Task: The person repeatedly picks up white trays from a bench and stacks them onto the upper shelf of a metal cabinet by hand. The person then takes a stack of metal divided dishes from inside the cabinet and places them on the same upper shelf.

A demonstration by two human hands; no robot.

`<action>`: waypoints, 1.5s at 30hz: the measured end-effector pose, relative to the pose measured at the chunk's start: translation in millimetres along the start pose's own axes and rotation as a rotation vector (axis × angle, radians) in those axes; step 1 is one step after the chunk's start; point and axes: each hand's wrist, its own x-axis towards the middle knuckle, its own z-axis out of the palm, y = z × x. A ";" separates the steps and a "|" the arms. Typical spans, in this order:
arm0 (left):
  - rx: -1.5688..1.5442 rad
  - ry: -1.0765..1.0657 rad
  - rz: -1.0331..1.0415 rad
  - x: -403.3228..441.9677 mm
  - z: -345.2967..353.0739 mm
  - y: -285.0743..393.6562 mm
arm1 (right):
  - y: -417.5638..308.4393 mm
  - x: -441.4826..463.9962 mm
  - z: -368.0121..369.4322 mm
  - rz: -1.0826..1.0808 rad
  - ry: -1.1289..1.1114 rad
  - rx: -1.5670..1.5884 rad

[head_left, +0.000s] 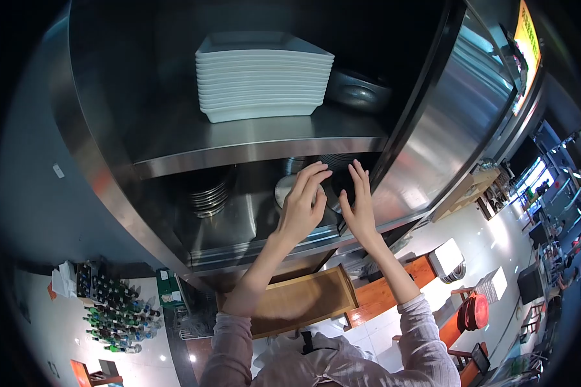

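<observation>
Both of my hands are raised at the lower shelf of a stainless steel cabinet. My left hand [301,203] has its fingers bent and apart, in front of a whitish round dish [281,188] that it partly covers. Beside it, my right hand [360,208] is held with fingers stretched and thumb apart, before a dark stack of round dishes [337,158] in shadow. I see nothing held in either hand; whether fingertips touch the dishes I cannot tell. Further left on this shelf stands a stack of round metal plates [209,198].
White rectangular dishes [263,84] are stacked on the upper shelf [258,146], beside a dark rounded vessel [359,91]. A metal door panel [439,122] borders the right. Below lies a wooden tray [303,298]. Many bottles [116,319] stand on the left floor.
</observation>
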 end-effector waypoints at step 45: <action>-0.202 -0.352 0.165 -59.0 397.5 194.2 | 168.5 -264.5 -326.6 0.251 0.276 -0.392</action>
